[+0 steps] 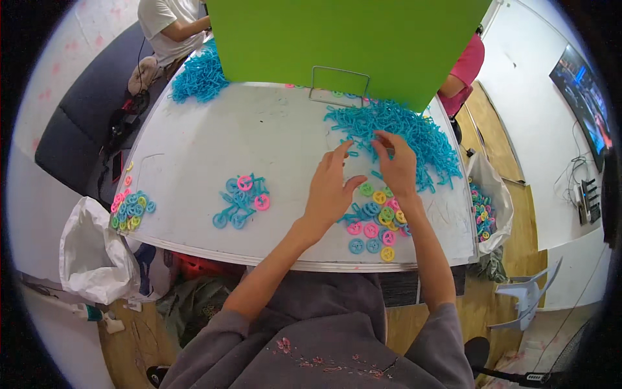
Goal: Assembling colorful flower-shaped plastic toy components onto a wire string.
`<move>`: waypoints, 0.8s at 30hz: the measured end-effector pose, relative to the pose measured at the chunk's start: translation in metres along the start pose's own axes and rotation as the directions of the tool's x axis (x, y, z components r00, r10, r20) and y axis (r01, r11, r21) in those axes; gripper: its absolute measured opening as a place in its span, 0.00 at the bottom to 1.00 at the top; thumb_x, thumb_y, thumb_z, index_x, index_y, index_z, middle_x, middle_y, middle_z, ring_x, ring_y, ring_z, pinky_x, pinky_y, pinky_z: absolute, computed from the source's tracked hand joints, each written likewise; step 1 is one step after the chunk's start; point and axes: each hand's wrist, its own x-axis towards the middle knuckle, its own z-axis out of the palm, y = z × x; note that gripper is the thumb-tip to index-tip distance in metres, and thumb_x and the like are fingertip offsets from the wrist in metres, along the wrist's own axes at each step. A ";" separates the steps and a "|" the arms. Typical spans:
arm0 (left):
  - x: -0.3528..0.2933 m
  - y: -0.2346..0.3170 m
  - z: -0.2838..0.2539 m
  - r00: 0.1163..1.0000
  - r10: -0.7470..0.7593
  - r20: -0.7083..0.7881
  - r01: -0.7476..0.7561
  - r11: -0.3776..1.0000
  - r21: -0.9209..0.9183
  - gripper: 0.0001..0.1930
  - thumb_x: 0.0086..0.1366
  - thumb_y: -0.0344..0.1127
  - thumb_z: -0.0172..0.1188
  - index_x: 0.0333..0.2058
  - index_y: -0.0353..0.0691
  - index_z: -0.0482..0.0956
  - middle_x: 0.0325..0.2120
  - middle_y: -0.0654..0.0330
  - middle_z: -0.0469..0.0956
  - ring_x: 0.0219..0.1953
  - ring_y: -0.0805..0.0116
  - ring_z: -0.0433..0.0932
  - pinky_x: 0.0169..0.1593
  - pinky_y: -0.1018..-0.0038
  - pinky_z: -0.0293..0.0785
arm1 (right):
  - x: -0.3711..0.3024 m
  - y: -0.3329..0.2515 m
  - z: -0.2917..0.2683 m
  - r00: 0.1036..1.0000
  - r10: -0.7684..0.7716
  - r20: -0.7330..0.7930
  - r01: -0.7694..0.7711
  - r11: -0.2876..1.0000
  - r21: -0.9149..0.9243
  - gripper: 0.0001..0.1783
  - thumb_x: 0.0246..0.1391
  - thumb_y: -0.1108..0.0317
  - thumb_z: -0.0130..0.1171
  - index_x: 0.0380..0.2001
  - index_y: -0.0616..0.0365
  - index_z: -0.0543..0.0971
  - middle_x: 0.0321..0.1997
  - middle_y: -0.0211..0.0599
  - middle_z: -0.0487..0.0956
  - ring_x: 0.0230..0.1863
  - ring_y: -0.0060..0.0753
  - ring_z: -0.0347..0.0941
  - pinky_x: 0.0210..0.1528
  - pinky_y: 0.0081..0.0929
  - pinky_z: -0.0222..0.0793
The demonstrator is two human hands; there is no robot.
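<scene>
"Where were the person's hands?"

"Both were over the right half of the white table (175, 172), at the near edge of a heap of turquoise plastic strips (424, 139). The left hand (327, 191) had its thumb spread well away from its fingers, with no piece visible in its grasp. The right hand (398, 170) had thumb and forefinger curved toward each other; whether they pinched a strip, one couldn't tell."

"Why so close together?"

"Probably because a few loose strips (353, 153) lay between the fingertips, apart from the heap, where single pieces would have been easier to pick out."

"And the coloured spoked wheels (370, 231)?"

"Pink, yellow, green and blue ones lay just below the right hand, between heap and table edge, seemingly placed so that both kinds of piece sat within a short reach."

"What about the left side?"

"A small cluster of blue and pink wheels with strips (241, 201) lay by itself, perhaps set aside to leave working room. A mixed pile of wheels (133, 209) sat at the left corner, right above an open white sack (94, 253); that spot looked handy for the sack."
</scene>
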 end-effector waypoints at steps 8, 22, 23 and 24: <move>0.018 -0.031 0.007 0.961 -0.236 0.142 0.264 0.933 -0.243 0.22 0.57 0.22 0.58 0.52 0.38 0.71 0.32 0.50 0.80 0.31 0.62 0.81 0.33 0.69 0.78 | -0.005 -0.012 0.006 0.957 0.221 0.191 -0.275 0.901 0.336 0.13 0.51 0.73 0.62 0.42 0.59 0.81 0.37 0.40 0.81 0.34 0.32 0.78 0.36 0.23 0.73; 0.016 -0.025 0.005 0.945 -0.326 -0.012 0.280 0.829 -0.484 0.17 0.60 0.22 0.56 0.49 0.35 0.73 0.29 0.54 0.78 0.32 0.67 0.81 0.35 0.76 0.78 | -0.019 -0.035 0.013 0.984 0.138 0.111 -0.160 0.960 0.230 0.17 0.50 0.77 0.61 0.46 0.56 0.79 0.45 0.42 0.76 0.34 0.37 0.77 0.33 0.27 0.73; 0.015 -0.027 0.006 0.932 -0.362 0.021 0.316 0.783 -0.535 0.18 0.60 0.22 0.56 0.50 0.36 0.72 0.30 0.55 0.77 0.33 0.67 0.81 0.36 0.76 0.78 | -0.021 -0.038 0.011 0.990 0.100 0.101 -0.105 0.993 0.046 0.17 0.50 0.77 0.60 0.45 0.57 0.79 0.46 0.44 0.75 0.35 0.39 0.77 0.35 0.30 0.73; 0.014 -0.027 0.006 0.932 -0.361 0.018 0.314 0.783 -0.537 0.18 0.60 0.22 0.56 0.50 0.36 0.72 0.30 0.55 0.77 0.33 0.67 0.81 0.36 0.76 0.78 | -0.023 -0.043 0.011 0.990 0.096 0.101 -0.101 0.994 0.046 0.17 0.50 0.77 0.60 0.45 0.57 0.79 0.46 0.44 0.75 0.35 0.39 0.77 0.35 0.30 0.73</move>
